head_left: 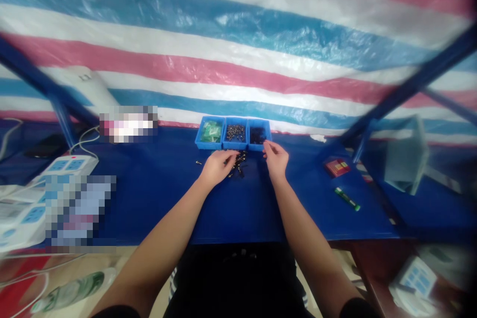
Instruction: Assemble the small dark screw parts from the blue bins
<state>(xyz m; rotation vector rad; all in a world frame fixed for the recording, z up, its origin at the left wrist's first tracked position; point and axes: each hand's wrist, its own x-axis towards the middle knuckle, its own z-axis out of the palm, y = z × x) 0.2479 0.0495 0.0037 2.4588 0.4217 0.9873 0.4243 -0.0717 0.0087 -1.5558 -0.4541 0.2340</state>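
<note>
My left hand is over the left side of a small pile of dark and brass-coloured parts on the blue table. Its thumb and fingers are closed together, and whatever they hold is too small to make out. At the front right corner of the right blue bin is my right hand, its fingertips pinched. Anything between those fingertips cannot be made out. Small black pieces fill that bin. The middle bin contains many small metal parts, and the left bin contains green packets.
One loose part lies left of the pile. To the right are a red box and a green tube. White power strips with cables are on the left. Blue frame bars slant up at both sides.
</note>
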